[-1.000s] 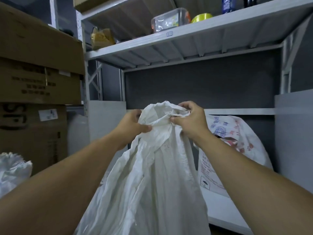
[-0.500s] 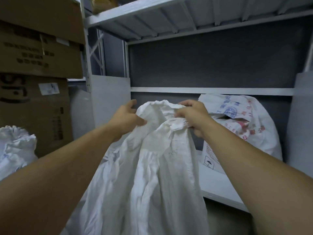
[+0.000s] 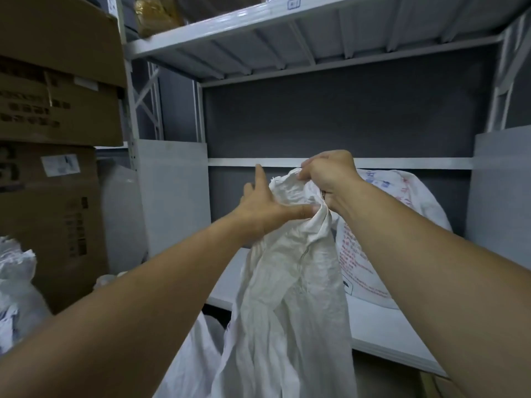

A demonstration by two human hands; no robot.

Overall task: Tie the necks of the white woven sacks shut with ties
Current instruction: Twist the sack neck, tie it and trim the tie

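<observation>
— While right hand (image 3: 330, 179) pinches the bunched mouth of the crumpled white woven sack (image 3: 290, 282), left hand (image 3: 264, 208) is spread flat, thumb pressed on the neck just below. Handling?
— Light, limp, slick weave, I'd judge; grip the gathered neck under the right fist. Hangs centre, just near of the grey metal shelf (image 3: 388, 326); printed white sack (image 3: 408, 185) far right. No tie visible.

Grey metal shelving unit (image 3: 287, 21) fills centre and right of frame: ribbed underside of its upper shelf across the top, white lower shelf board (image 3: 388, 334) at lower right, dark grey back panel (image 3: 344, 119) between them, crossed by a white rail (image 3: 416, 163). Pale side panels (image 3: 172, 196) stand at both ends. Stacked cardboard boxes (image 3: 57, 104) at left, just beside a cross-braced upright (image 3: 148, 90); light dim and cool.
</observation>
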